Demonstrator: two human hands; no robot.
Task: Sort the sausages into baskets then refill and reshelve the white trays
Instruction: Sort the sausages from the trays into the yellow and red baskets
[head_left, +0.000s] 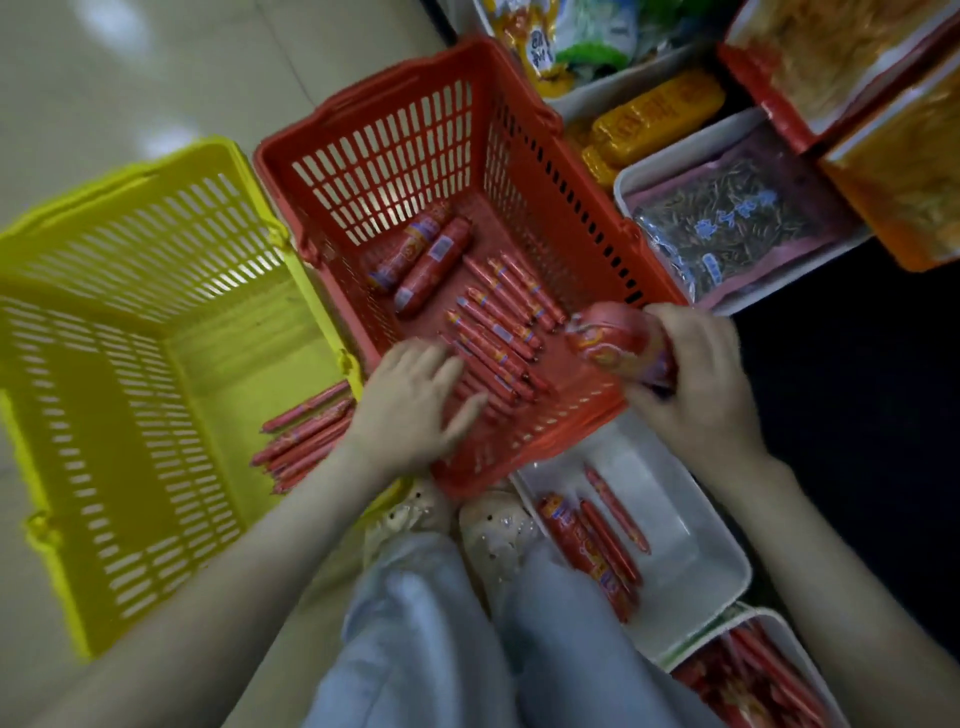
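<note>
Sorting step: red basket loading.
A thick sausage is gripped by the right hand over the basket's near rim; thin sausages inside are touched by the spread left hand. Release inside is judged next.

Floor: pale, glossy.
Left: yellow basket.
Middle: red basket, just beside the yellow one.
Nearest: white tray.

Bare left hand, bare right hand, bare forearms, pale blue jeans, cream perforated clogs

In the right basket lie sausages; left basket beside it; tray nearer
</note>
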